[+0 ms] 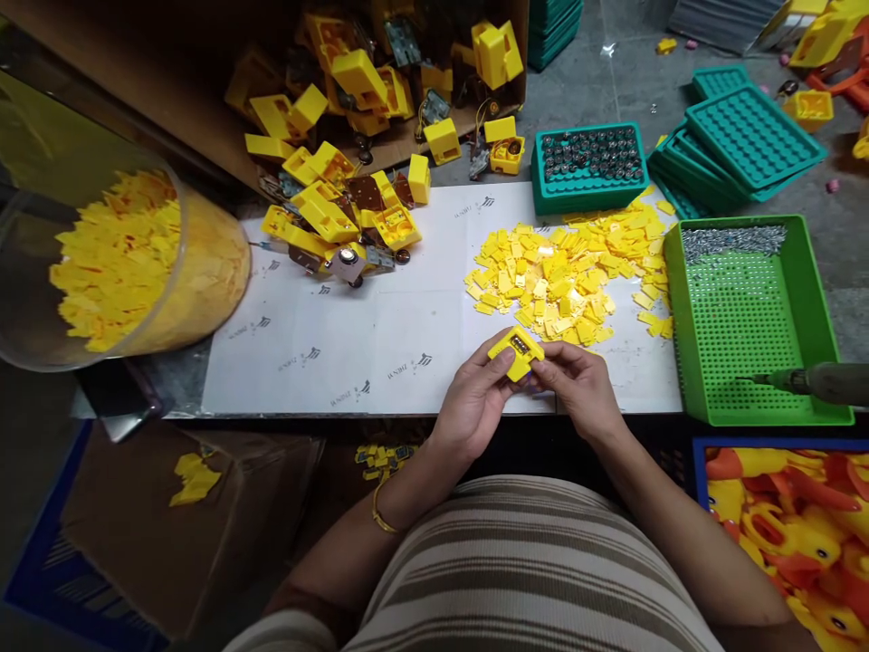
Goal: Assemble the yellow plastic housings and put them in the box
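Both my hands hold one small yellow plastic housing (517,350) just above the near edge of the white paper sheet (380,335). My left hand (475,398) grips its left side with the thumb on top. My right hand (577,385) pinches its right side. A metal part shows in the housing's open top. Beyond my hands lies a loose heap of small flat yellow plastic pieces (567,276). Farther back left is a pile of bigger yellow housings with circuit boards (339,222).
A green perforated tray (747,326) with screws along its far end stands at the right; a powered screwdriver (815,382) lies across its near edge. Teal trays (589,167) sit behind. A clear tub of yellow pieces (115,263) is at the left. A crate of duck toys (794,534) lies below right.
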Motion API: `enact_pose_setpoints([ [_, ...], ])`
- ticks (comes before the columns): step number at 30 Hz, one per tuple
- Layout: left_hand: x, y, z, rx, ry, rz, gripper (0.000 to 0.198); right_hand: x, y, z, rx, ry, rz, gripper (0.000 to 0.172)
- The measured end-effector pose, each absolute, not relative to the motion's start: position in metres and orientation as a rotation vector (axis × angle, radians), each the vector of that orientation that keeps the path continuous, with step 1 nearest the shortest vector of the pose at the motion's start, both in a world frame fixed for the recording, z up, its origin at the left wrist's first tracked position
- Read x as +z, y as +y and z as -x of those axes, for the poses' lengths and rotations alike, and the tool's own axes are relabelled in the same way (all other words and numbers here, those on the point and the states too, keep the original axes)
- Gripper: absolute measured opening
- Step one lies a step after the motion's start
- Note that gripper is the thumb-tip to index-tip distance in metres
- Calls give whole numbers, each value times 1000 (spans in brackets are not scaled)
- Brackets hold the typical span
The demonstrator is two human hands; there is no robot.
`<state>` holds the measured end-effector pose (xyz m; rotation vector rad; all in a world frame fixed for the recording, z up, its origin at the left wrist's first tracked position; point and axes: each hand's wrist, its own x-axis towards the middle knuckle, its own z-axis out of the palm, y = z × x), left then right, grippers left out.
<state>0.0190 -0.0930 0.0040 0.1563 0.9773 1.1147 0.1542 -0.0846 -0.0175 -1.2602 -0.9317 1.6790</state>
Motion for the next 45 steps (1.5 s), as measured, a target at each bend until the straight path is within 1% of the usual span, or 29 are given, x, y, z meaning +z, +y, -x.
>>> enact_pose_setpoints([
  [2, 5, -95, -16, 1078, 1042, -200, 30, -18, -87, -158, 1528, -1215, 1304, 26],
  [6, 6, -100, -8, 933, 1105, -280, 29, -13, -90, -169, 1107, -1805, 1333, 17],
  [9, 6, -101, -4, 885, 1102, -255, 33, -8, -82, -180, 876, -1913, 1357, 20],
  [12, 6, -100, -4, 877, 1130, -209, 37, -8, -64, -190, 569, -1968, 1529, 24],
  [14, 6, -98, -5, 880, 1143, -206, 39, -10, -51, -194, 461, -2103, 1620, 23],
  [18, 8, -95, -7, 881, 1127, -226, 44, -11, -34, -199, 509, -2314, 1656, 19],
  [23, 7, -92, -12, 905, 1073, -181, 30, -2, -33, -205, 587, -2267, 1570, 15],
  [25, 5, -91, -14, 900, 1054, -181, 28, 3, -38, -206, 789, -2118, 1446, 15],
  [29, 1, -94, -19, 925, 1039, -230, 28, 10, -52, -195, 1334, -1683, 1309, 18],
  [32, 0, -96, -21, 934, 1023, -282, 29, 12, -59, -187, 1504, -1539, 1367, 22],
  [38, -1, -98, -24, 916, 1069, -388, 30, 12, -58, -181, 1402, -1678, 1451, 12],
  [41, -3, -97, -24, 882, 1095, -444, 32, 12, -61, -176, 1302, -1776, 1426, 12],
  [43, -4, -95, -24, 874, 1088, -441, 32, 14, -69, -177, 1158, -1867, 1398, 12],
  [45, -5, -93, -23, 900, 1094, -391, 32, 19, -81, -185, 994, -1890, 1384, 17],
])
